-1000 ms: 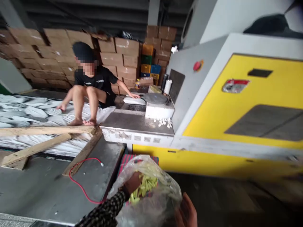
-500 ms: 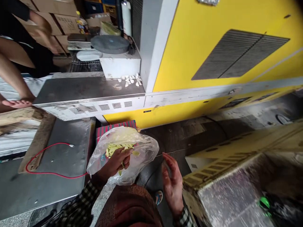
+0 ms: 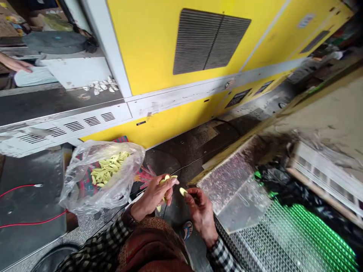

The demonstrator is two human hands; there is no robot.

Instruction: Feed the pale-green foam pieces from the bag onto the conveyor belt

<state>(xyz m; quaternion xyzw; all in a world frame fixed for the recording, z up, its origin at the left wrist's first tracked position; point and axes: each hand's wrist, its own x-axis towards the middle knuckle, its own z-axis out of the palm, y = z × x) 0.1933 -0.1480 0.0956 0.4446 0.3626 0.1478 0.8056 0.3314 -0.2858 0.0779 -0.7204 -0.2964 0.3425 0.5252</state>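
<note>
Close in front of my body, my left hand is closed around several small, flat, pale yellow-green oval pieces. Their ends stick out between thumb and fingers, and one pokes out below the palm. Just to its right, my right hand pinches one similar oval piece between thumb and fingertips. The two hands are near each other with a small gap. At left, a clear plastic bag lies wide-mouthed over a striped cloth, holding a heap of the same oval pieces.
A large yellow machine fills the back. White scraps lie on its dark ledge. Another person's hand touches a white stack at far left. A red cable crosses the metal surface. At right, a textured metal sheet adjoins black plastic.
The view has swung right. My left hand has moved from over the bag to beside my right hand. My right hand, earlier with fingers apart, now pinches an oval piece.
</note>
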